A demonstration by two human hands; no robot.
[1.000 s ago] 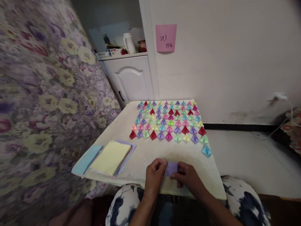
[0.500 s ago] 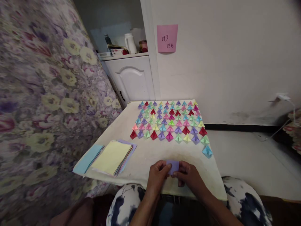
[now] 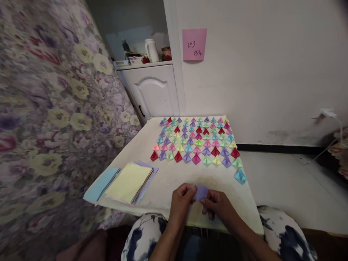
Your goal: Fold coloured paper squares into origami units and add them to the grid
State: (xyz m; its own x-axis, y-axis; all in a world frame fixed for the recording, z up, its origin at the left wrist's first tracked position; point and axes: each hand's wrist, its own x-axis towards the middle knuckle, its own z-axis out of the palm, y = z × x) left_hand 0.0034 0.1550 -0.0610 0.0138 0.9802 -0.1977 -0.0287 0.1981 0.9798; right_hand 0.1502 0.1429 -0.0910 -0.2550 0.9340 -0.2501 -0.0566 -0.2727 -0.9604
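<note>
One small purple paper [image 3: 201, 193] is held over the pale table [image 3: 166, 192]: the left hand [image 3: 181, 201] pinches its left edge, the right hand [image 3: 218, 204] its right edge, and folded papers [image 3: 196, 158] lie in rows beyond.

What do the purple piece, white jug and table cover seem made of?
Purple piece: matte paper, likely, by its thin, flat, straight-edged look.
White jug: probably plastic, from its smooth, even surface; glazed ceramic is possible.
Table cover: likely dull cream cloth, by its soft, wavy near edge.
</note>
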